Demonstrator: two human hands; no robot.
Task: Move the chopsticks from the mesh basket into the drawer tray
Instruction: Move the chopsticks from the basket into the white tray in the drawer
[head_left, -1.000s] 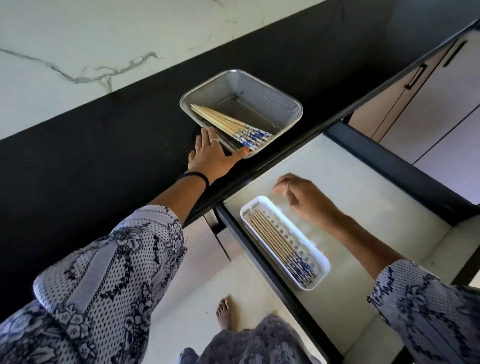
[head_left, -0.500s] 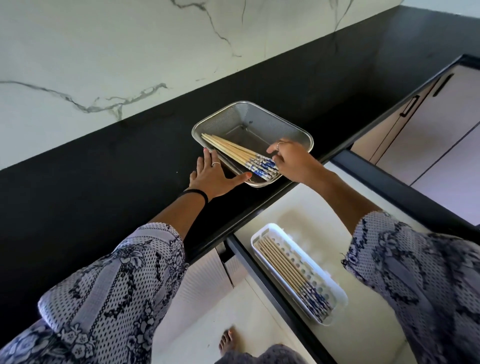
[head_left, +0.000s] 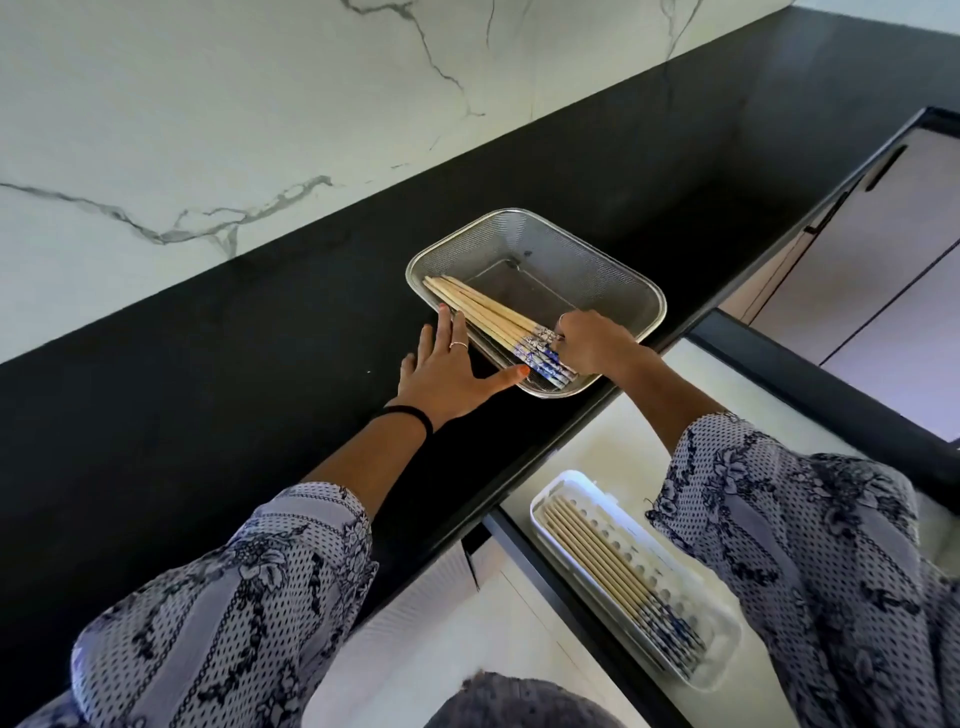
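Note:
A metal mesh basket (head_left: 597, 260) sits on the black counter near its front edge. Several wooden chopsticks (head_left: 483, 312) with blue-patterned ends lie along its left side. My right hand (head_left: 592, 345) is inside the basket, fingers closed on the patterned ends of the chopsticks. My left hand (head_left: 447, 374) lies flat on the counter, fingers spread, its thumb and fingertips touching the basket's left rim. Below, in the open drawer, a white perforated tray (head_left: 722, 639) holds several more chopsticks (head_left: 613, 571) laid lengthwise.
The black counter (head_left: 260, 364) runs diagonally under a white marble wall (head_left: 208, 104). The open drawer (head_left: 613, 452) has a pale floor and a dark frame (head_left: 831, 405). Cabinet doors with dark handles (head_left: 883, 166) stand at the right.
My right hand rose from the drawer beside the tray into the basket and closed on the chopsticks' patterned ends. My left hand stayed at the basket's rim. The view tilted up.

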